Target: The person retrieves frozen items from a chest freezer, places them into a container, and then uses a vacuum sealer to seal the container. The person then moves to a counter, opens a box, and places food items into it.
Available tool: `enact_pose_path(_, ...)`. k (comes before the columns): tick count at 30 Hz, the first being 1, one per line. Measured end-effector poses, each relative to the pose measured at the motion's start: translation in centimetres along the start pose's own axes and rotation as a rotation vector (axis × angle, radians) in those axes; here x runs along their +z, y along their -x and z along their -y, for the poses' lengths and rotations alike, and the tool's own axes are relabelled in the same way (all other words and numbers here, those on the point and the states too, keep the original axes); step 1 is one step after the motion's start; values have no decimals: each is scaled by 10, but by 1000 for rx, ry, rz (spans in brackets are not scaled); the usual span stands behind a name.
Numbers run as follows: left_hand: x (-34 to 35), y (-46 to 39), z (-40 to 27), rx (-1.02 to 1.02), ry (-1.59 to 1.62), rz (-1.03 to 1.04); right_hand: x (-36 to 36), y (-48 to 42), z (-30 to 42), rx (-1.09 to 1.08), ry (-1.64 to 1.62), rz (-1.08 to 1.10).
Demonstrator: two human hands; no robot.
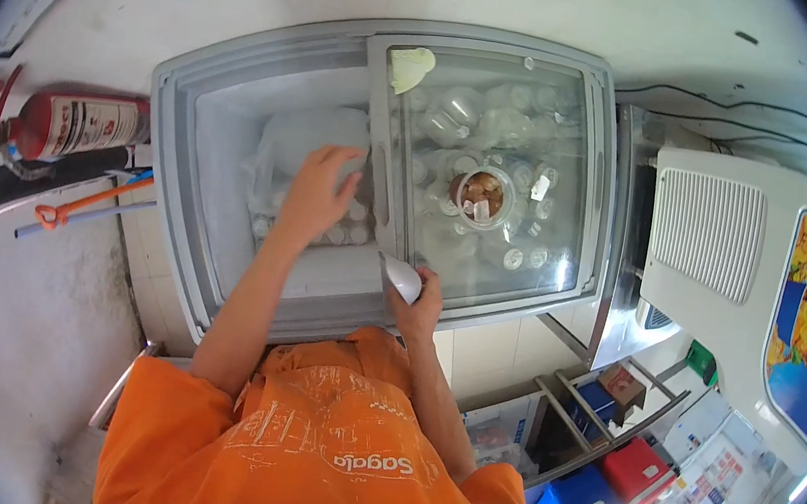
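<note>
Before me stands a chest freezer [169, 223] with its left half uncovered. My left hand [326, 186] is over that opening with nothing visible in it, fingers apart, above a frosty plastic bag [312, 131] and several capped bottles [345, 233]. At the front edge, my right hand [421, 303] holds a white scoop or cup [401, 277], tilted; which it is I cannot tell. A sliding glass lid [521, 281] covers the right half, and on it rests a clear plastic cup [486, 197] with brown contents. More bottles [459, 108] show beneath the glass.
A red fire extinguisher [90, 127] and an orange-handled tool [96, 203] are left of the freezer. To the right are a steel counter [615, 278] and a pale dispenser machine [708, 229]. A metal rack [580, 417] and blue and red boxes [581, 500] stand at lower right.
</note>
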State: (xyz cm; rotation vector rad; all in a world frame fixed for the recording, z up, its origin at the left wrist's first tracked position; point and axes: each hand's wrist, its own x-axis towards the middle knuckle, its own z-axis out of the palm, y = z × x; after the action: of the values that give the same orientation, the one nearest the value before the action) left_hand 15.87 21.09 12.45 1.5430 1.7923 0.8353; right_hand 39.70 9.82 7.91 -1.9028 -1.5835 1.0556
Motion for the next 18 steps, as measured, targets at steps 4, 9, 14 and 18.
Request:
enact_pose_path(4, -27, 75, 94, -203, -45, 41, -16, -15, 0, -199, -201, -326)
enact_pose_path(9, -29, 117, 150, -413, -134, 2, -59, -76, 75, 89, 260, -619)
enact_pose_path(14, 1, 92, 191, -479, -391, -212, -22, -44, 95, -211, 93, -448)
enact_pose_path(18, 7, 55, 226, -750, -573, -45, 91, -45, 144, 201, 321, 417)
